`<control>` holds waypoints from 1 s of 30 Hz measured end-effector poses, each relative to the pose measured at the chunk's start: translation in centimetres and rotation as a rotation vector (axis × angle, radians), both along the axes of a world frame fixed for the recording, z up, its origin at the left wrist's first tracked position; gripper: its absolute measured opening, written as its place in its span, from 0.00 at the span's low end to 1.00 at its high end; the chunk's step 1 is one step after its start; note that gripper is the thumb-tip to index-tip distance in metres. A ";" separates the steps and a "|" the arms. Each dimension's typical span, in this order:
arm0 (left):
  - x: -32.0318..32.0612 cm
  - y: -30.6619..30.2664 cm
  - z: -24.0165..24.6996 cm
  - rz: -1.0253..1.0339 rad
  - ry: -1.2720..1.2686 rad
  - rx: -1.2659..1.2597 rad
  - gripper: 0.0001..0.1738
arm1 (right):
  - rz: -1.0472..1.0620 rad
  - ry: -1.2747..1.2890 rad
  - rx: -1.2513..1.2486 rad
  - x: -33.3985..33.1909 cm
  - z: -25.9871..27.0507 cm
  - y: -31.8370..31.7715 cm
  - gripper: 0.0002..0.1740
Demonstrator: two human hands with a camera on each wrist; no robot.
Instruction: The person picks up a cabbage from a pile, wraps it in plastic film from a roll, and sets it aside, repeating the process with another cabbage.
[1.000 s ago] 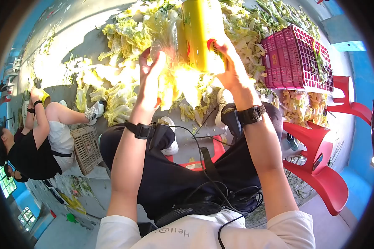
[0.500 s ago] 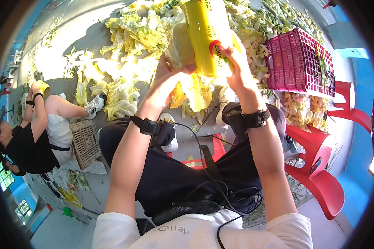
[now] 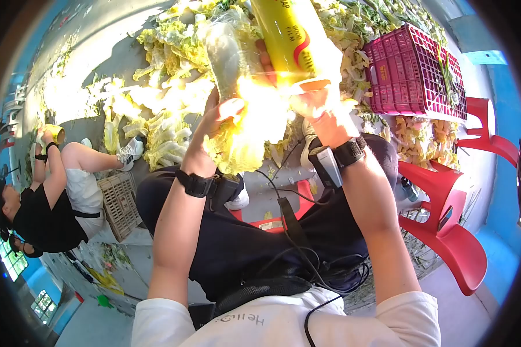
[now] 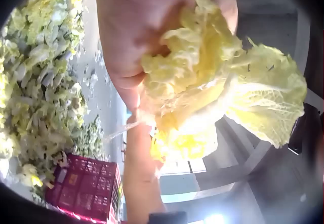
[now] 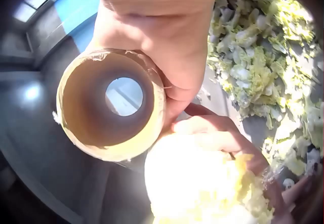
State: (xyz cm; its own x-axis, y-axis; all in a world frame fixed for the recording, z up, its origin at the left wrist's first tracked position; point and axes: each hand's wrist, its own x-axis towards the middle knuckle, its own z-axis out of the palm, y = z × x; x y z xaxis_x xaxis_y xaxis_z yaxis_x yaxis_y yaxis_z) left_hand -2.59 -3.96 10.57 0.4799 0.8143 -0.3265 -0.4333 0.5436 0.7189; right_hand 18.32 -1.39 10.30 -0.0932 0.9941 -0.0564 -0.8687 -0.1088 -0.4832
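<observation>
My left hand [image 3: 217,124] grips a napa cabbage [image 3: 246,130] held up before me; its yellow leaves [image 4: 212,97] fill the left wrist view under my palm [image 4: 136,36]. Clear film is stretched over the cabbage's upper part [image 3: 226,52]. My right hand [image 3: 318,110] grips a yellow roll of cling film [image 3: 292,40] just right of the cabbage. In the right wrist view the roll's cardboard core [image 5: 109,105] faces the camera, with my fingers [image 5: 167,47] curled round it and the cabbage [image 5: 197,183] below.
A heap of cabbage leaves [image 3: 168,92] covers the ground ahead. A magenta plastic crate [image 3: 414,78] stands at the right, red plastic chairs [image 3: 451,225] beside it. Another person [image 3: 46,208] sits at the left near a grey crate [image 3: 120,205].
The cabbage has come lower and nearer, with film now stretched up from it. The roll has tilted and my right hand has shifted down to its near end.
</observation>
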 end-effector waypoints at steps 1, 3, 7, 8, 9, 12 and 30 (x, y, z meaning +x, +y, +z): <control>0.0 0.0 0.1 0.003 -0.032 -0.002 0.34 | 0.030 0.068 0.015 -0.1 0.8 -0.1 0.31; -0.3 0.2 0.5 0.006 -0.102 -0.002 0.34 | -0.023 -0.121 0.092 -0.1 2.3 -0.3 0.32; -0.8 0.5 0.2 0.009 -0.152 -0.058 0.32 | 0.131 0.004 0.148 2.4 1.0 0.1 0.33; -1.0 0.5 -0.6 0.003 -0.153 -0.085 0.32 | 0.177 0.148 0.129 3.4 -1.0 0.2 0.33; -1.2 0.5 -1.4 -0.002 -0.155 -0.112 0.32 | 0.225 0.293 0.109 3.8 -1.8 0.4 0.32; -1.1 0.9 -2.8 -0.118 -0.307 -0.252 0.37 | 0.222 0.192 0.034 2.9 -0.6 -0.7 0.33; 0.8 3.2 -2.3 0.131 0.148 0.098 0.24 | 0.210 -0.304 -0.148 1.4 0.5 -1.7 0.38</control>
